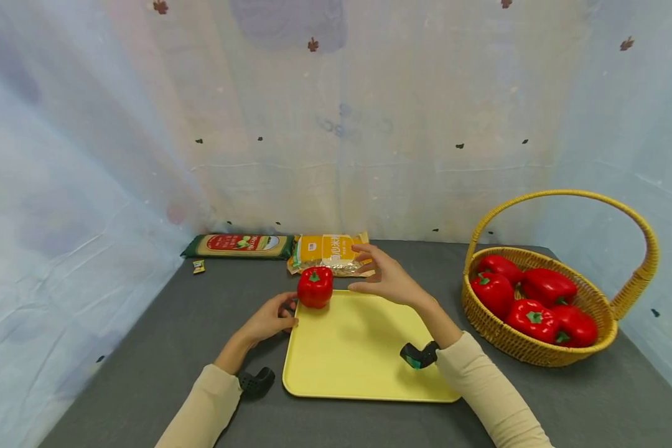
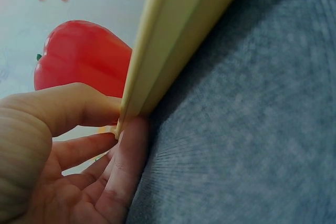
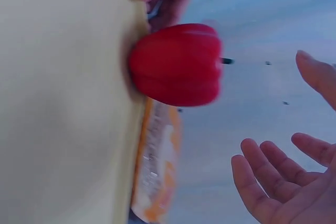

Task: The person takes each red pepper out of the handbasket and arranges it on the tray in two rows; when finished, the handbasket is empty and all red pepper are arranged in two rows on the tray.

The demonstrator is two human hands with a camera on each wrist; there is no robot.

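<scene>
A red bell pepper (image 1: 315, 287) stands upright, green stem up, in the far left corner of a yellow tray (image 1: 364, 354). My left hand (image 1: 266, 320) pinches the tray's left rim beside the pepper; in the left wrist view the thumb lies at one side of the rim (image 2: 137, 61) and fingers at the other. Over the far part of the tray hovers my right hand (image 1: 392, 280), its fingers spread and holding nothing. In the right wrist view a gap separates that hand (image 3: 294, 187) from the pepper (image 3: 176, 65).
To the right stands a yellow wicker basket (image 1: 515, 348) with a tall handle, holding several red peppers (image 1: 549, 286). Behind the tray lie a yellow food bag (image 1: 327, 252) and a green long packet (image 1: 241, 246). A small yellow sachet (image 1: 198, 267) sits at the far left.
</scene>
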